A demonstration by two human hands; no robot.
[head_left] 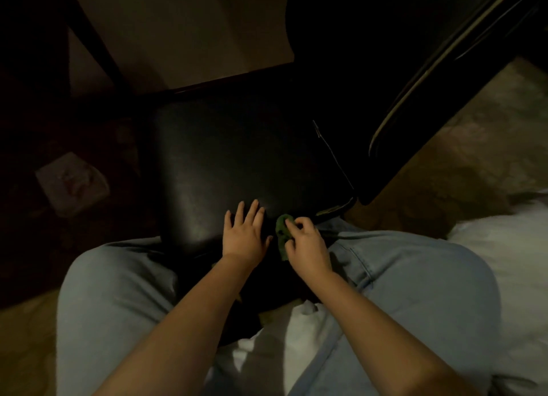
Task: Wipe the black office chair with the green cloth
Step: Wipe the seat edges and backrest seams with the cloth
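Lighting: dim, warm-toned. Sheen: dull, soft patch across the chair seat (237,158). Shadows: near-black at the top right and left side, detail lost there. Brightest area: white fabric (510,247) at right. Sharpness: soft and grainy throughout. Distortion: wide-angle bending toward the edges

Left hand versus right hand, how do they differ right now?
The left hand lies flat, fingers straight, on the black chair seat; the right hand has its fingers curled. The left hand holds nothing; the right hand pinches the bunched green cloth. Both are bare and at the seat's near edge.
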